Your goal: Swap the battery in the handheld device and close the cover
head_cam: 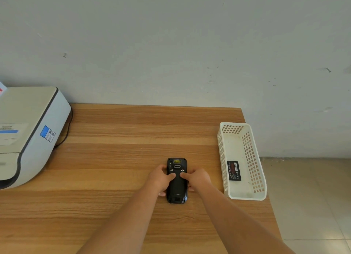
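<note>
- Handheld device (177,185) is lying face-down on the wooden table (117,158), long axis pointing away from you, scanner window at the far end, "urovo" logo near the end closest to you.
- Back cover (177,183) is sitting on the device body; 2 small latches are showing just beyond your thumbs, one per side. Can't tell whether they're locked.
- Your L hand (160,178) is flanking the device on its L side: thumb is reaching across onto the cover approx. mid-upper back, remaining fingers are curling round the L edge. So L is grasping the device.
- Your R hand (197,177) is mirroring that on the R side: thumb is pressing on the cover just beside the L thumb, fingers are wrapping the R edge. R is grasping the device too.
- Thumb tips are nearly meeting at the device's centreline, w/ a small gap between them.
- Device is sitting between both hands, near the table's middle, a bit toward the R.
- White perforated basket (252,158) is standing at the table's R edge, apart from the R hand.
- A battery (234,170) is lying flat inside the basket, label up, toward its near half.
- Grey-white printer (28,132) is sitting at the table's far L, w/ a black cable (66,132) trailing behind it.
- Pale wall (171,44) is running behind the table; tiled floor (313,196) is showing at R.
</note>
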`<state>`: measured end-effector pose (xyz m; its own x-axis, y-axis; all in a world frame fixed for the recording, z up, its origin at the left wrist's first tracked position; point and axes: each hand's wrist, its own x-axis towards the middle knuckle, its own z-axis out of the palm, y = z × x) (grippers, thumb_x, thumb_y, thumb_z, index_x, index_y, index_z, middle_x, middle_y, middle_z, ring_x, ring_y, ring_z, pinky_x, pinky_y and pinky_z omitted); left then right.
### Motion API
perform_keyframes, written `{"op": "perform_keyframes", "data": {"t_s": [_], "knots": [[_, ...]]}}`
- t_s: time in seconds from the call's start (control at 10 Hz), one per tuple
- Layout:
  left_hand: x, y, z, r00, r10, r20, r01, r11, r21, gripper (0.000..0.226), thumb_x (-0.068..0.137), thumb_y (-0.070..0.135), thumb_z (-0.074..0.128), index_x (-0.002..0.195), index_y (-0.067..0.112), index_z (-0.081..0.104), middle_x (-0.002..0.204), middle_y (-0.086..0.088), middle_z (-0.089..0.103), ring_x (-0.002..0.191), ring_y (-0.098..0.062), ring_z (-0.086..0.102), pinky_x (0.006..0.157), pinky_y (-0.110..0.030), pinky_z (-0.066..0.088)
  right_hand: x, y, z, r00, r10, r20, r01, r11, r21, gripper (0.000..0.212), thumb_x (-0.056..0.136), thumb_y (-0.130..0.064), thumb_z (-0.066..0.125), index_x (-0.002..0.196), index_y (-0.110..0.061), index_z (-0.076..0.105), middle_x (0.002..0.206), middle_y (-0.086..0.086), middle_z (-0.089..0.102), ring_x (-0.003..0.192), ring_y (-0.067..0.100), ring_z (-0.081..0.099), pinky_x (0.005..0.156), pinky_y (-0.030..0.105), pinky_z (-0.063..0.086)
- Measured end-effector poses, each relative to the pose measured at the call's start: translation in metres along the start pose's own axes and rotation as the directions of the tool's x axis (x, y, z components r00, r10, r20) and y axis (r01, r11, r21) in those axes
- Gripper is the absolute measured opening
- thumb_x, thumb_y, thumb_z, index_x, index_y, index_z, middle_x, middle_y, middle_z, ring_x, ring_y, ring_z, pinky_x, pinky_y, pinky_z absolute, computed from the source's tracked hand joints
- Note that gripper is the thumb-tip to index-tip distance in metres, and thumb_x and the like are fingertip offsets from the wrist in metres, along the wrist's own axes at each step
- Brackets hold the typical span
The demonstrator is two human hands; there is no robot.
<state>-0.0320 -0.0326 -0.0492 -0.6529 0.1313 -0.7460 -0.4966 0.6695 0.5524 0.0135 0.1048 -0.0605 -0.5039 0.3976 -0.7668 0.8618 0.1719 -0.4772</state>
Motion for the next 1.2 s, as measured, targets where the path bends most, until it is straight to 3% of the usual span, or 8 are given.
{"op": "perform_keyframes", "data": {"t_s": [0.3, 0.5, 0.6, 0.8, 0.9, 1.0, 1.1, 1.2], "knots": [[0.005, 0.001, 0.005, 0.995, 0.029, -0.093, -0.021, 0.996, 0.086, 0.034, 0.094, 0.022, 0.064, 0.124, 0.025, 0.050, 0.089, 0.004, 0.055, 0.081, -0.017, 0.061, 0.061, -0.034, 0.061, 0.008, -0.007, -0.002, 0.994, 0.097, 0.046, -0.097, 0.995, -0.007, 0.024, 0.085, -0.030, 0.074, 0.087, -0.014, 0.055, 0.094, 0.009, 0.070, 0.086, 0.023, 0.070, 0.079, 0.036, 0.061], [-0.003, -0.002, 0.004, 0.980, 0.159, -0.120, -0.124, 0.959, 0.256, 0.041, 0.093, 0.030, 0.063, 0.132, 0.020, 0.052, 0.115, -0.001, 0.064, 0.103, -0.019, 0.063, 0.090, -0.035, 0.054, 0.001, 0.006, 0.001, 1.000, 0.008, 0.003, -0.009, 0.999, 0.042, 0.033, 0.085, -0.035, 0.073, 0.104, -0.014, 0.057, 0.091, 0.004, 0.069, 0.083, 0.019, 0.070, 0.080, 0.037, 0.060], [-0.012, -0.006, 0.003, 0.975, 0.179, -0.130, -0.130, 0.940, 0.316, 0.041, 0.094, 0.044, 0.058, 0.125, 0.017, 0.057, 0.114, -0.001, 0.065, 0.100, -0.016, 0.062, 0.082, -0.029, 0.050, -0.007, 0.013, -0.001, 1.000, -0.018, 0.010, 0.016, 0.992, 0.129, 0.047, 0.083, -0.043, 0.073, 0.114, -0.011, 0.059, 0.093, 0.002, 0.071, 0.082, 0.016, 0.070, 0.081, 0.035, 0.059], [-0.037, 0.013, -0.022, 0.966, 0.211, -0.147, -0.135, 0.903, 0.409, 0.053, 0.091, 0.066, 0.044, 0.090, 0.016, 0.060, 0.077, 0.009, 0.058, 0.074, -0.011, 0.057, 0.078, -0.033, 0.054, -0.039, -0.004, -0.035, 0.999, -0.045, 0.025, 0.043, 0.993, 0.106, 0.051, 0.088, -0.048, 0.064, 0.126, -0.016, 0.054, 0.099, 0.000, 0.066, 0.090, 0.016, 0.066, 0.083, 0.032, 0.057], [-0.055, 0.048, -0.041, 0.962, 0.245, -0.118, -0.190, 0.916, 0.354, 0.071, 0.090, 0.072, 0.036, 0.109, 0.012, 0.068, 0.089, 0.002, 0.066, 0.095, -0.021, 0.065, 0.096, -0.037, 0.049, -0.069, -0.030, -0.075, 0.987, -0.163, 0.005, 0.159, 0.968, 0.195, 0.044, 0.090, -0.045, 0.063, 0.124, -0.017, 0.056, 0.104, 0.000, 0.066, 0.093, 0.016, 0.066, 0.085, 0.035, 0.057], [-0.076, 0.094, -0.062, 0.951, 0.297, -0.085, -0.273, 0.936, 0.224, 0.072, 0.088, 0.075, 0.033, 0.092, 0.014, 0.071, 0.085, 0.000, 0.066, 0.091, -0.024, 0.064, 0.100, -0.043, 0.048, -0.116, -0.066, -0.126, 0.940, -0.336, -0.056, 0.340, 0.915, 0.216, 0.033, 0.092, -0.043, 0.061, 0.115, -0.020, 0.061, 0.106, 0.000, 0.068, 0.094, 0.017, 0.067, 0.088, 0.037, 0.056], [-0.102, 0.145, -0.080, 0.912, 0.408, -0.041, -0.402, 0.909, 0.114, 0.078, 0.078, 0.088, 0.025, 0.057, 0.018, 0.053, 0.059, -0.002, 0.057, 0.063, -0.020, 0.054, 0.082, -0.038, 0.050, -0.185, -0.104, -0.181, 0.847, -0.509, -0.152, 0.529, 0.786, 0.320, 0.026, 0.092, -0.037, 0.063, 0.108, -0.018, 0.065, 0.107, 0.004, 0.069, 0.094, 0.020, 0.069, 0.088, 0.042, 0.058], [-0.134, 0.194, -0.097, 0.887, 0.461, -0.028, -0.461, 0.884, -0.071, 0.082, 0.081, 0.085, 0.027, 0.058, 0.012, 0.055, 0.061, -0.007, 0.060, 0.059, -0.019, 0.056, 0.069, -0.033, 0.047, -0.263, -0.130, -0.229, 0.696, -0.654, -0.297, 0.717, 0.616, 0.326, 0.021, 0.092, -0.035, 0.063, 0.106, -0.019, 0.067, 0.104, 0.003, 0.072, 0.092, 0.019, 0.071, 0.086, 0.040, 0.058]]}}
